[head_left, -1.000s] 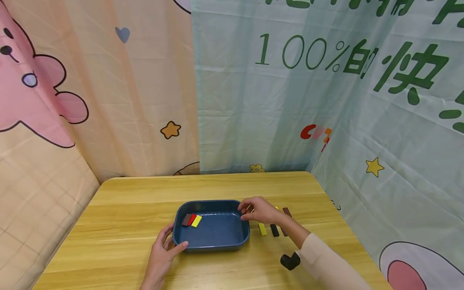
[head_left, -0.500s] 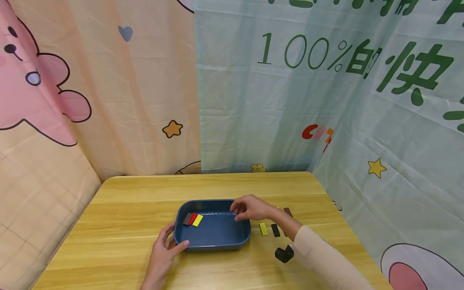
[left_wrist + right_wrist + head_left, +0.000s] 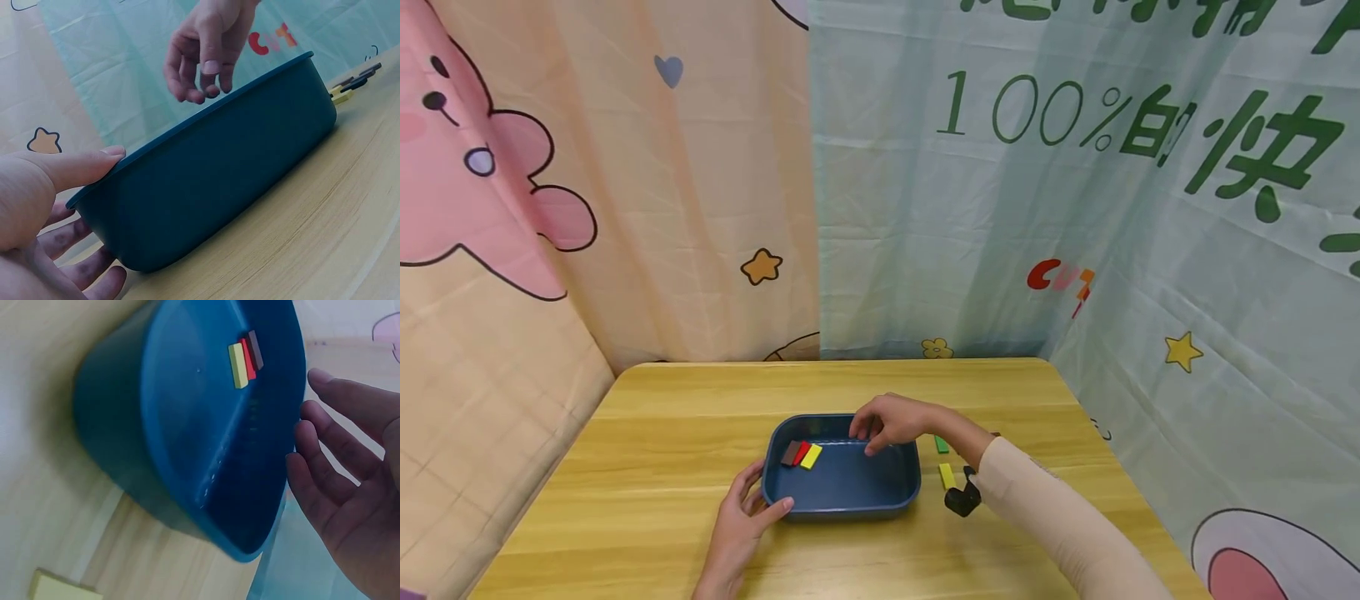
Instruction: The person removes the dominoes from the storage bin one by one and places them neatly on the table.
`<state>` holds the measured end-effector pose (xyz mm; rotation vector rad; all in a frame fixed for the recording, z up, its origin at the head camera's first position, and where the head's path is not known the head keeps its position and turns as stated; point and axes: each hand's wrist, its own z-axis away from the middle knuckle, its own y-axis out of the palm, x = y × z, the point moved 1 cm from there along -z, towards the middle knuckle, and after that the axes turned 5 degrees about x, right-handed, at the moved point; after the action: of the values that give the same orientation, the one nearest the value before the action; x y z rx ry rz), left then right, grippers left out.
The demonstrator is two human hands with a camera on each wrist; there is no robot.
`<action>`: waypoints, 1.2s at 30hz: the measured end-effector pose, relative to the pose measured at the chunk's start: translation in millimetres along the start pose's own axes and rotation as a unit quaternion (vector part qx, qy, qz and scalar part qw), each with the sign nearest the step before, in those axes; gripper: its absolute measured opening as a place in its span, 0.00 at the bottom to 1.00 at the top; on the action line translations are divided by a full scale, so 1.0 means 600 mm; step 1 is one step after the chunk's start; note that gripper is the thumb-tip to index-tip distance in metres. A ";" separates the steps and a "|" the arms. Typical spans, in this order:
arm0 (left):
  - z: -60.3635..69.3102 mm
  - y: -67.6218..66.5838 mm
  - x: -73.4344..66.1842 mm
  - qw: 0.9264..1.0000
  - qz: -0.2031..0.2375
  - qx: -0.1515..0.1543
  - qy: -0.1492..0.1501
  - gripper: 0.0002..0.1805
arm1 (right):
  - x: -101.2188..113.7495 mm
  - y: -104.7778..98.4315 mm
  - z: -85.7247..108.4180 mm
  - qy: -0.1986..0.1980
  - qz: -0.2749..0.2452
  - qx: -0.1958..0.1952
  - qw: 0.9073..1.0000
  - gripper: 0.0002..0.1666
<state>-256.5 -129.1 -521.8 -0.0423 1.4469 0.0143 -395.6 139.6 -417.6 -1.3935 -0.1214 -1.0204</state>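
A deep blue tray (image 3: 842, 511) rests on the table, with a brown block (image 3: 790, 453), a red block (image 3: 801, 454) and a yellow block (image 3: 812, 457) side by side at its left end. My left hand (image 3: 735, 527) holds the tray's near left corner, thumb on the rim and fingers against the outer wall, as the left wrist view confirms. Above the tray's right half hovers my right hand (image 3: 893, 421). Its fingers (image 3: 331, 478) are loosely bent with nothing between them.
Right of the tray lie a green block (image 3: 942, 444) and another yellow block (image 3: 947, 476). Dark blocks there are partly hidden by the right arm and its black wrist camera (image 3: 962, 500). Printed curtains (image 3: 925, 208) hang behind the wooden table (image 3: 662, 433).
My right hand has moved left over the tray, from its right rim further inward. The left hand and the blocks in the tray have stayed put.
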 end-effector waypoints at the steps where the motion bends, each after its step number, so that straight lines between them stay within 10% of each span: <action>1: -0.001 0.000 0.000 1.000 0.000 0.000 0.001 0.48 | 0.004 -0.002 -0.006 -0.005 0.006 0.007 1.000 0.20; 36: 0.001 0.002 -0.002 1.000 0.015 0.001 0.008 0.46 | 0.041 0.043 -0.200 -0.060 0.114 0.098 0.987 0.20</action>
<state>-255.9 -128.0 -520.7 -0.0193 1.4636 0.0383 -421.9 21.9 -450.8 -1.2566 -0.1438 -0.7163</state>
